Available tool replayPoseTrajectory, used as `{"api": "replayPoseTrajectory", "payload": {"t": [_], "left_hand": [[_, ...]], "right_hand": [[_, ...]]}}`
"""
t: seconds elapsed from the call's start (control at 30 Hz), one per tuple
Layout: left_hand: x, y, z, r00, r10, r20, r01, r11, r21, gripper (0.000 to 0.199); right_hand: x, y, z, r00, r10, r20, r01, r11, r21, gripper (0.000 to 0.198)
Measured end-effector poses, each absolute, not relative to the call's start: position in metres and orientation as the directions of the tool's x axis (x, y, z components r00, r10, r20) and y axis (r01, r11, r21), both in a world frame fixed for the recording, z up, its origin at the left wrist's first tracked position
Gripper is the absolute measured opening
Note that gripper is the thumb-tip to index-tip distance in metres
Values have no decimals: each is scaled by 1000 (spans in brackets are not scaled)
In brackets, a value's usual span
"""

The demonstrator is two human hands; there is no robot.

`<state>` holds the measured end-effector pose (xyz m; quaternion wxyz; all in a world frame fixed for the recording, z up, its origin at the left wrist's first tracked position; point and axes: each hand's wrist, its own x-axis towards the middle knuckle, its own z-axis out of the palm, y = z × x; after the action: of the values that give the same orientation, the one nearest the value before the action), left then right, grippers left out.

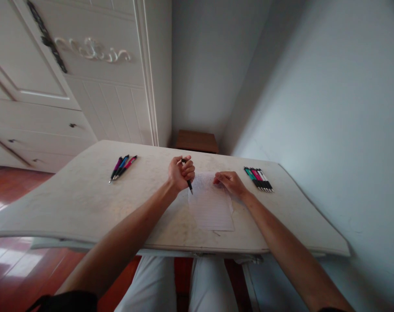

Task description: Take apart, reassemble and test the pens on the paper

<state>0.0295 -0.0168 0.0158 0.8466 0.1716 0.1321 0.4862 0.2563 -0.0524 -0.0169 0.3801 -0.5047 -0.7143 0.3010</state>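
Observation:
A sheet of lined paper (213, 212) lies on the white table, with handwriting across its upper part and a torn right edge. My left hand (182, 171) is turned palm up at the sheet's upper left corner, fingers curled around a dark pen (190, 186) whose tip points down towards the paper. Over the upper right part of the sheet is my right hand (229, 182). Its thumb and fingers are drawn together, and whether anything is between them is hidden.
Several pens (258, 179) lie side by side on the right of the table (144, 216). On the left are three more pens (121, 167), purple, blue and pink. A white cabinet (118, 104) stands behind left, a small brown wooden piece (197, 141) behind the table, and a wall (330, 130) at right.

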Motion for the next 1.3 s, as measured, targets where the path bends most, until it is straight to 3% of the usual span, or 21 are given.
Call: {"api": "replayPoseTrajectory", "payload": {"t": [0.27, 0.7, 1.3], "left_hand": [[29, -13, 11, 486, 866, -116, -800, 495, 340, 32], [30, -15, 10, 565, 824, -41, -791, 554, 260, 24], [25, -18, 15, 564, 825, 23, -798, 538, 273, 17]], "right_hand": [[256, -53, -16, -192, 945, 266, 505, 328, -798, 56], [257, -52, -18, -186, 943, 276, 534, 332, -777, 57], [254, -54, -15, -157, 952, 261, 546, 304, -781, 61]]}}
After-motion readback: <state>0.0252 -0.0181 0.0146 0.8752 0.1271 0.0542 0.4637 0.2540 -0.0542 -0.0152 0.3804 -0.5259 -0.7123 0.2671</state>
